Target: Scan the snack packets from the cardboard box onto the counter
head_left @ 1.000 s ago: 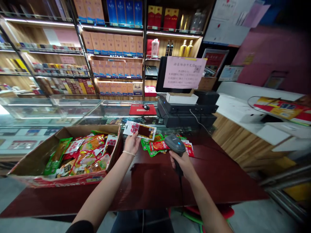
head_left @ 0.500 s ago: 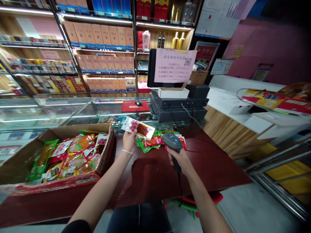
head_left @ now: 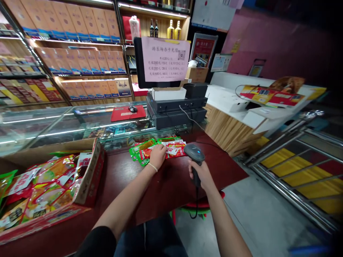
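Note:
My left hand (head_left: 158, 156) rests at the pile of snack packets (head_left: 142, 148) on the dark red tabletop. Its fingers are curled down at a white and red snack packet (head_left: 174, 150), and the fingertips are partly hidden. Around it lie green and red packets. In my right hand (head_left: 202, 173) is a black barcode scanner (head_left: 194, 153), gripped by its handle, with its head near the right end of the pile and a small blue light on top. A cable hangs from the handle.
An open cardboard box (head_left: 89, 185) of colourful snack packets (head_left: 50, 182) stands at the left. Behind the pile are a glass counter, a red mouse pad (head_left: 125, 113) and a monitor (head_left: 139, 64) with a pink sign. A metal railing (head_left: 289, 200) is at the right.
My left hand has brought the white snack packet from above the table down to the pile, moving right. The scanner stays in my right hand. The view has turned to the right.

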`<control>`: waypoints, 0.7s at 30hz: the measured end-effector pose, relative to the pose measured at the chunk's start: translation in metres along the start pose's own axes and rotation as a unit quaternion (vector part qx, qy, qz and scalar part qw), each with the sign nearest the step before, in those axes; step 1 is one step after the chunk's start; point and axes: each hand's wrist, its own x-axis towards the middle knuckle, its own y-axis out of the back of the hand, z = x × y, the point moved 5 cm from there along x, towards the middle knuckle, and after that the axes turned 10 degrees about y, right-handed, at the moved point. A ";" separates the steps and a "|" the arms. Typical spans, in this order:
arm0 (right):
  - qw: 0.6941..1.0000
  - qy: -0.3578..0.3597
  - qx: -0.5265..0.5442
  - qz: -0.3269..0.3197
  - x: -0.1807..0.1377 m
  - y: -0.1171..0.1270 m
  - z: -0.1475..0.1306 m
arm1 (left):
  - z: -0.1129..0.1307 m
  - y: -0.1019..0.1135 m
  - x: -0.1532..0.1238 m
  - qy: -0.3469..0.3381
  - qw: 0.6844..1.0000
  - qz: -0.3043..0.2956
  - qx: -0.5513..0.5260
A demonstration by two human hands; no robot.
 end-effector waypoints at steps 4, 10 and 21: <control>1.000 -0.003 0.009 0.008 -0.005 0.012 0.000 | 0.000 -0.049 -0.001 -0.006 0.995 -0.074 0.063; 1.000 0.004 0.018 0.005 -0.009 0.012 -0.002 | -0.009 -0.058 -0.020 -0.031 0.995 -0.095 0.028; 0.998 -0.009 -0.010 -0.056 -0.019 -0.043 -0.007 | -0.027 0.025 -0.047 0.016 0.998 0.000 -0.058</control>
